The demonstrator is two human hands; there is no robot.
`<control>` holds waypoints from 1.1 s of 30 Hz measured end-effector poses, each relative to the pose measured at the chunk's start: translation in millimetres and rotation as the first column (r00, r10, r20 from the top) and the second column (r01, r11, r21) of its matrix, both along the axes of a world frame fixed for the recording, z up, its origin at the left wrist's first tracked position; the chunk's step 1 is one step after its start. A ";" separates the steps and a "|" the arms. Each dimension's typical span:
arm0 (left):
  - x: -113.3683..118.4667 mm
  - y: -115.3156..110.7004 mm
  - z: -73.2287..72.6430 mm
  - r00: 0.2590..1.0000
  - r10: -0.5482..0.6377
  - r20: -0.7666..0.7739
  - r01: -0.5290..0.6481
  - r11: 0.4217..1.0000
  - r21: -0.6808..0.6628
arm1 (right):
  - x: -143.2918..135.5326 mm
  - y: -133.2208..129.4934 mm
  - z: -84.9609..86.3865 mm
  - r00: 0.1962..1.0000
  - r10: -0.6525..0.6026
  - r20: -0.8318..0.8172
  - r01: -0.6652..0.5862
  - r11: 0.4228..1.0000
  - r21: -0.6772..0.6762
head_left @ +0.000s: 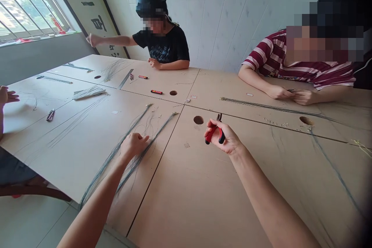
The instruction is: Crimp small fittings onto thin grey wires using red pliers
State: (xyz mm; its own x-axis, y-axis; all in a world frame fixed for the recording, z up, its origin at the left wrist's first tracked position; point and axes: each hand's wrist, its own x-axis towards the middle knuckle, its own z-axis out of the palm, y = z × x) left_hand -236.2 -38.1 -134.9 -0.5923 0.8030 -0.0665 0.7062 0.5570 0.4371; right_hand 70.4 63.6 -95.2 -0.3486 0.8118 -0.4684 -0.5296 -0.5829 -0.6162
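Observation:
My right hand (230, 138) holds a small pair of pliers (209, 135) with red and black handles, raised above the table, its dark jaws pointing away from me. To the left, my left hand (133, 145) is closed low over the table, thumb and fingers together; what they pinch, if anything, cannot be made out. It is between two bundles of thin grey-green cords, the left bundle (112, 156) and the right bundle (155, 136), both with small gold-coloured ends at the far side. Loose thin strands and tiny gold pieces (153, 111) lie between these bundles.
Round holes (198, 119) and seams cut the tabletop (186, 186). Two co-workers (165, 46) (305, 62) sit across; another person's hand (8, 95) shows at left. Further cords (270, 107), red-black markers (156, 92), a metal ruler (126, 79) and clippers (50, 115) lie about.

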 end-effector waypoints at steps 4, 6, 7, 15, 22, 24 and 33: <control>-5.9 5.8 2.8 0.992 -0.033 0.119 0.025 0.998 0.062 | 3.9 -2.1 -0.4 1.000 -0.002 -0.005 0.002 1.000 0.006; -11.6 6.6 11.6 0.983 -0.060 0.173 0.042 0.994 0.104 | 6.2 -1.9 -1.6 1.000 -0.007 -0.005 0.007 1.000 0.009; -14.4 7.3 17.0 0.978 -0.075 0.196 0.051 0.991 0.127 | 6.8 -1.7 -2.4 1.000 -0.008 -0.005 0.008 1.000 0.009; -13.5 54.4 34.9 0.951 -0.168 0.260 0.049 0.911 0.410 | 2.8 -3.5 -10.2 1.000 -0.012 -0.015 0.011 1.000 -0.021; -3.4 116.4 -1.4 0.956 -0.233 0.177 0.155 0.917 0.368 | -3.4 -7.0 -14.6 1.000 -0.005 -0.004 0.005 1.000 -0.031; -4.4 119.1 -3.7 0.970 -0.212 0.122 0.164 0.934 0.318 | -5.3 -7.2 -15.2 1.000 -0.001 -0.005 0.001 0.999 -0.034; 51.1 41.7 -18.6 0.961 -0.221 -0.168 0.259 0.931 0.257 | -7.1 -0.8 -11.7 1.000 0.007 -0.001 -0.007 0.999 -0.040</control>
State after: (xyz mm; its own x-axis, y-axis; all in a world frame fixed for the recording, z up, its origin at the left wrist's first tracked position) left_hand -185.1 3.7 -153.5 -0.3674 0.8979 0.2424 0.8661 0.2354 0.4409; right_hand 63.3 62.8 -106.9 -0.3550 0.7898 -0.5001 -0.5257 -0.6110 -0.5918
